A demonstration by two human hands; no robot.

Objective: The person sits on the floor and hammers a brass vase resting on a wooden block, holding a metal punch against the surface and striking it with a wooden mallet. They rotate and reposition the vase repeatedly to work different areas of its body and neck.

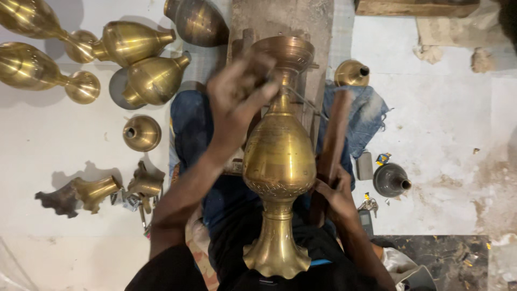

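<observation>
Pale, dusty floor [447, 124], stained brown toward the right edge. On its left part lie brass vases [153, 78] on their sides, a small brass cup [141, 132] and flared brass pieces [94, 191]; a wooden plank [285, 19] runs up the middle. To the right sit a brass cone [351, 73], a dark cone-shaped piece [391, 180], a bunch of keys [369, 204] and a blue cloth [366, 116].

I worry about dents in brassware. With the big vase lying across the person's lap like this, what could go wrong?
1. The brass vase lies across the lap, steadied mainly by the left hand near its neck; it could roll off.
2. The right hand holds a dark wooden stick close beside the vase; a stray knock could mark it.
3. Other brass vases lie loose nearby, where a falling piece might strike them.
</observation>
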